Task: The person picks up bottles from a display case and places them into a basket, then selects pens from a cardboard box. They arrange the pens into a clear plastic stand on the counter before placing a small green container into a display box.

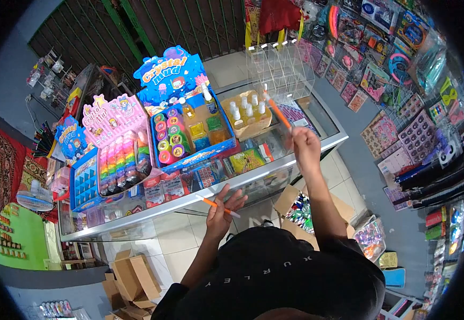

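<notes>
Two slim orange rods (278, 111): left hand (222, 208) holds one, right hand (305, 145) grips another.

Left hand (222, 212) holding orange pen (210, 202); right hand (303, 143) holding orange stick (278, 110) above glass counter (189, 198).

You're in a small shop: a glass display counter (200, 191) carries bright boxes of "Crystal Mud" (170, 74), and packaged trinkets (373, 85) cover the wall.
</notes>
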{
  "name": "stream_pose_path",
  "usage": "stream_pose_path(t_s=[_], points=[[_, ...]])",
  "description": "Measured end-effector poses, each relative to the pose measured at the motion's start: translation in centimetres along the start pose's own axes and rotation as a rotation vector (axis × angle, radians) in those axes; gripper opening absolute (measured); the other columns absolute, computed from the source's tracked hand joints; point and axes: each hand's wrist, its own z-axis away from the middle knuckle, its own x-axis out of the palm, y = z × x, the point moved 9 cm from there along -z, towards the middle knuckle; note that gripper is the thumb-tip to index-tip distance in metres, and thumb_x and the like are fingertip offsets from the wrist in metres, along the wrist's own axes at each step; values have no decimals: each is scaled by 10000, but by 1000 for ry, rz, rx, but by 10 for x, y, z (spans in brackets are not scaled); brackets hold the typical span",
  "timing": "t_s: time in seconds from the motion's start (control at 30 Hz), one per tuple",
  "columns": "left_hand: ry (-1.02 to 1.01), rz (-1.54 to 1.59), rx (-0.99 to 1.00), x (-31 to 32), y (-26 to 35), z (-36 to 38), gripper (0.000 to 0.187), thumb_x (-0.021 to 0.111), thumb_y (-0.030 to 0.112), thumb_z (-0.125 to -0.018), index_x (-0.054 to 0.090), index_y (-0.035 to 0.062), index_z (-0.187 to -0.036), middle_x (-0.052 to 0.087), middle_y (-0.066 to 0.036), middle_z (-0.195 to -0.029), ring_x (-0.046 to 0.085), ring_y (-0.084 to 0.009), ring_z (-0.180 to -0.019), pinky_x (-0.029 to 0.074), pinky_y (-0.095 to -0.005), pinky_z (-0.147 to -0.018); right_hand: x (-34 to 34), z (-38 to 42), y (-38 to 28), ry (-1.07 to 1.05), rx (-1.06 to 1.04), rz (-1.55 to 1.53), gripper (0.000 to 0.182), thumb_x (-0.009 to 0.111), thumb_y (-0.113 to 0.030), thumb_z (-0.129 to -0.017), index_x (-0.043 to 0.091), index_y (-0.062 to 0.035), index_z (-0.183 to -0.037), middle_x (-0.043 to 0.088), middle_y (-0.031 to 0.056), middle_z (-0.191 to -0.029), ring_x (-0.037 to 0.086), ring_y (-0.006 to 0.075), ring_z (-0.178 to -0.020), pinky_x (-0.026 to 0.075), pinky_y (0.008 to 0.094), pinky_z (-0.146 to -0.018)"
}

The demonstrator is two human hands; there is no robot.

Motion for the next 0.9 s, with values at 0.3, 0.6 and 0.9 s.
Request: stream_pose_path(t_s=[0.3, 0.6, 0.9], points=[[127, -50, 22, -24, 0, 26, 539, 291, 363, -1044, 245, 59, -1487, 486, -258, -1367, 490, -429, -1257, 358, -531, -1079, 8, -61, 3, 93, 100, -64, 200, 619, -168, -950, 597, 11, -1036, 656, 95, -881, 643, 157, -748, 558, 294, -716], [140, -80, 40, -29, 5, 34, 550, 274, 354, -1048, 231, 19, -1483, 500, -284, -1344, 508, -430, -1235, 348, -546, -1073, 61, -112, -54, -113, -7, -130, 312, 514, -210, -1003, 541, 36, -1193, 662, 143, -1044, 650, 173, -797, 556, 294, -746], [131, -130, 151, -38, 5, 31, 644, 236, 496, -1025, 229, 62, -1501, 498, -232, -1378, 468, -394, -1281, 336, -513, -1067, 86, 34, 10, -505, 98, 29, 43, 542, -27, -916, 569, -33, -883, 618, 64, -805, 615, 156, -668, 511, 271, -605]])
